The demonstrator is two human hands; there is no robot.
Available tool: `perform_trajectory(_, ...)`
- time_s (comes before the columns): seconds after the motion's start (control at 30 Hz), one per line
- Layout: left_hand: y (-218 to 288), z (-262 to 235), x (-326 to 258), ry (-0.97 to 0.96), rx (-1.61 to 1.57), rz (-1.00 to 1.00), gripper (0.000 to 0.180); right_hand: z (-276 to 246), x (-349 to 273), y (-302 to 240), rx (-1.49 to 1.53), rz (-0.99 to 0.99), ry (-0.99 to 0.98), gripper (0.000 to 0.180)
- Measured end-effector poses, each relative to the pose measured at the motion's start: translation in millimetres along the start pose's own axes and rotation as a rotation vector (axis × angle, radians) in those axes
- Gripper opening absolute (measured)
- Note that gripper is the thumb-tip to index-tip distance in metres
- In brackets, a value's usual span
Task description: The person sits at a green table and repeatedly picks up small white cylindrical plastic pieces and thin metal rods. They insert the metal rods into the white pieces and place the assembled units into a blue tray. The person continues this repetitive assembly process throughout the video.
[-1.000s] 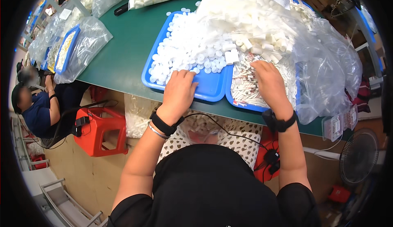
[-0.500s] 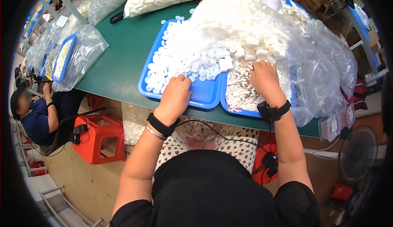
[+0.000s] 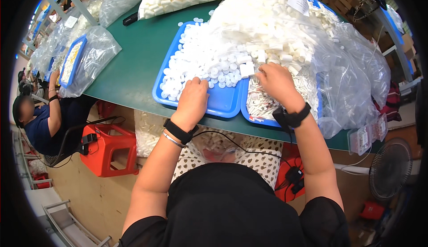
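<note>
Where both hands rest, blue tray (image 3: pixel 225 106) of white caps (image 3: pixel 203 62); grip state unclear.

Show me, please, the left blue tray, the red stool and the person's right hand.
left blue tray (image 3: pixel 219 103): head view, bare floor near its front rim.
red stool (image 3: pixel 110 151): head view, its top.
right hand (image 3: pixel 277 80): head view, back of the hand.

Bare green tabletop (image 3: pixel 133 69) open to the left of the blue tray (image 3: pixel 223 106), bagged parts (image 3: pixel 84 57) blocking farther left, heaped clear bags (image 3: pixel 352 82) crowding right, white caps (image 3: pixel 200 64) filling the tray's far half.
</note>
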State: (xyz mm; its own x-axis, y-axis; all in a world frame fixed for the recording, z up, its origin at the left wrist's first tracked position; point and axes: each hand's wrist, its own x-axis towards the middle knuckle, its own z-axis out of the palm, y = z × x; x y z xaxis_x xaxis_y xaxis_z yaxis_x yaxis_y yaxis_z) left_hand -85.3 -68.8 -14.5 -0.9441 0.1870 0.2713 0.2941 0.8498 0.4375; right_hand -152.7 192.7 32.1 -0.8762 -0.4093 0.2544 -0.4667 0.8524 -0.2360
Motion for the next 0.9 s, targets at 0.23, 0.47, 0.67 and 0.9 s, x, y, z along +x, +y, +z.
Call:
perform_trajectory(0.23,-1,0,1,-0.003,0.017,0.016,0.024,17,16,0,-0.152,0.152,-0.176,0.019)
perform_trajectory(0.47,1,3,2,-0.063,0.137,0.010,0.023,-7,-5,1,0.177,0.328,-0.058,0.018)
perform_trajectory(0.67,2,4,1,0.004,0.004,0.155,0.012,-27,-38,6,0.428,0.335,0.159,0.011)
perform_trajectory(0.9,11,-3,2,-0.104,0.025,0.102,0.020,-45,-50,-4,0.248,0.171,0.333,0.009)
